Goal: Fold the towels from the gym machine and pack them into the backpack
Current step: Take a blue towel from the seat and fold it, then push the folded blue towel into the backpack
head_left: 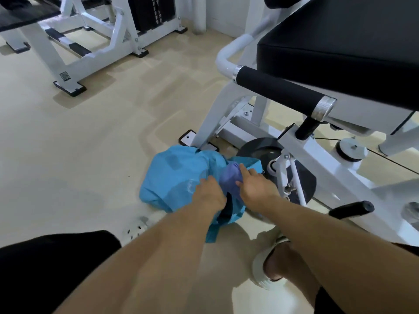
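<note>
A light blue backpack [174, 177] lies on the floor against the foot of the white gym machine [301, 152]. A folded purple-blue towel [230, 179] sits in the backpack's open mouth. My left hand [209, 193] grips the edge of the opening on the backpack's left side. My right hand [255, 185] rests on the towel with fingers stretched forward, pressing it into the bag. How far the towel reaches inside is hidden by my hands.
The machine's black padded seat [340, 41] and black foam handle [281, 91] overhang on the right. A second white machine [90, 37] stands at the back left. My sandalled foot [269, 266] is on the beige floor [90, 143] at lower right.
</note>
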`<action>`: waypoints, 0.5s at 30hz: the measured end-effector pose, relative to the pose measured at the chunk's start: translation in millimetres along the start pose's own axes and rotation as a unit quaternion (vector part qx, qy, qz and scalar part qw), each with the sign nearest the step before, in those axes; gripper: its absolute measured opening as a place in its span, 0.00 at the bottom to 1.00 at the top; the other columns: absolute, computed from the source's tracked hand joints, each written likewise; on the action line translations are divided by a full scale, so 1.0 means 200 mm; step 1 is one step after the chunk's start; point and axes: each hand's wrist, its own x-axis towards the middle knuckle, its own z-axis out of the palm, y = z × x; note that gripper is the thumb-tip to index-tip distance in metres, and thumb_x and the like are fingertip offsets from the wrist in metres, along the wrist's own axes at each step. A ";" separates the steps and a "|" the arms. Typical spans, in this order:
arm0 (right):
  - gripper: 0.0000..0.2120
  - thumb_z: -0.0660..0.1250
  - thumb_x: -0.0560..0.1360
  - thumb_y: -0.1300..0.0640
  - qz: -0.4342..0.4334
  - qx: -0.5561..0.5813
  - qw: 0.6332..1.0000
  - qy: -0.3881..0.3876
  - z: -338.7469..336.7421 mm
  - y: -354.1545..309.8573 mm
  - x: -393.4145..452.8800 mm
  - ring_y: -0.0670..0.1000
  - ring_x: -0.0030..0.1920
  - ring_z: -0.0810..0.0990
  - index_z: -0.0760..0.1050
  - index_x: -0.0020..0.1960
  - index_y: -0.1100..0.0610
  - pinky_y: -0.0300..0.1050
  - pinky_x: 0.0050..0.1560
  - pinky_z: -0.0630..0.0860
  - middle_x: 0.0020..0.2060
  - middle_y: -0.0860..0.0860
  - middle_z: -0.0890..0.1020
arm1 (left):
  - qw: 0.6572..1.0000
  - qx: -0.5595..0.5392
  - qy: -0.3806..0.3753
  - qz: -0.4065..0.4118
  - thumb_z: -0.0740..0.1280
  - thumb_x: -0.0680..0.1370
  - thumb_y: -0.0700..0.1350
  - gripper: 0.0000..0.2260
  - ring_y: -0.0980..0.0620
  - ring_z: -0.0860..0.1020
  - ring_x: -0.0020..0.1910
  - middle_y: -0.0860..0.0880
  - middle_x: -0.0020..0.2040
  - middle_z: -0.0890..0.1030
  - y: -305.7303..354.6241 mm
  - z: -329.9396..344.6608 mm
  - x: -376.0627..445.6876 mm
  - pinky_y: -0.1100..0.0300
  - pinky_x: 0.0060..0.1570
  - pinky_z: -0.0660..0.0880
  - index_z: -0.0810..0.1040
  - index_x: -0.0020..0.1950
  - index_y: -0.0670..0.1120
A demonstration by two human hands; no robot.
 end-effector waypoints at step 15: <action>0.30 0.52 0.85 0.49 -0.002 0.034 0.999 -0.033 0.10 0.10 0.14 0.61 0.69 0.69 0.46 0.82 0.54 0.57 0.65 0.70 0.72 0.57 0.68 | 0.992 -0.062 0.100 -0.051 0.61 0.79 0.39 0.17 0.37 0.76 0.63 0.38 0.63 0.77 -0.22 -0.15 0.26 0.48 0.60 0.71 0.68 0.68 0.39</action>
